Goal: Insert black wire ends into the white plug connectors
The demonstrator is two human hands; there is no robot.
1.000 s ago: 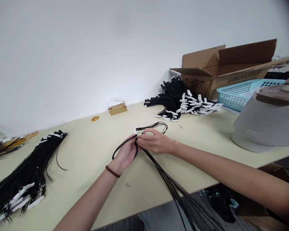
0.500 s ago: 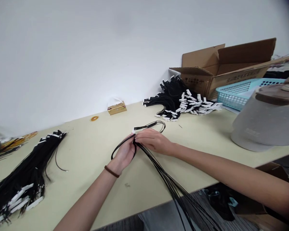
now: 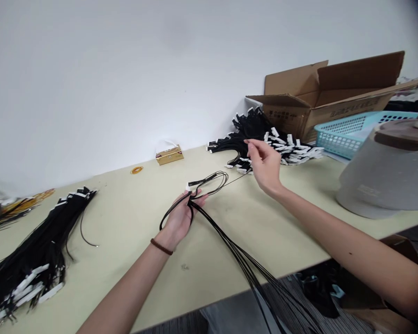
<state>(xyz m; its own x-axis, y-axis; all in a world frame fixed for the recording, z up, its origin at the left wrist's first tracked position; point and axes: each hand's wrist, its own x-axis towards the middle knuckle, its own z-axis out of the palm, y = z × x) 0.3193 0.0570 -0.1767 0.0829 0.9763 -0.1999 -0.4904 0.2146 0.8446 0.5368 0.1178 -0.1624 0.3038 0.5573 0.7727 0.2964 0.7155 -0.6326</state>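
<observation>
My left hand point(image 3: 178, 217), palm up, holds a bundle of thin black wires point(image 3: 226, 239) gathered near its fingers. One wire loop curls round the thumb side, and another loop point(image 3: 218, 175) sticks out to the right. A white connector point(image 3: 188, 187) shows at the top of the bundle. The loose ends hang over the table's front edge. Raised to the right, my right hand point(image 3: 264, 167) is closed in a pinch. A single thin wire point(image 3: 235, 179) stretches from the bundle towards it; where that wire meets the fingers is hidden.
Black wire bundles with white connectors point(image 3: 292, 150) are piled at the back right; more bundles point(image 3: 38, 246) lie at left. Around them are a cardboard box point(image 3: 292, 116), blue basket point(image 3: 341, 141), grey translucent jug point(image 3: 379, 176), gold tissue pack point(image 3: 169, 155) and rubber bands point(image 3: 137, 170).
My right hand has left the bundle and moved up and right, with a thin wire now stretched towards it. My left hand has stayed almost in place, its fingers now showing below the bundle.
</observation>
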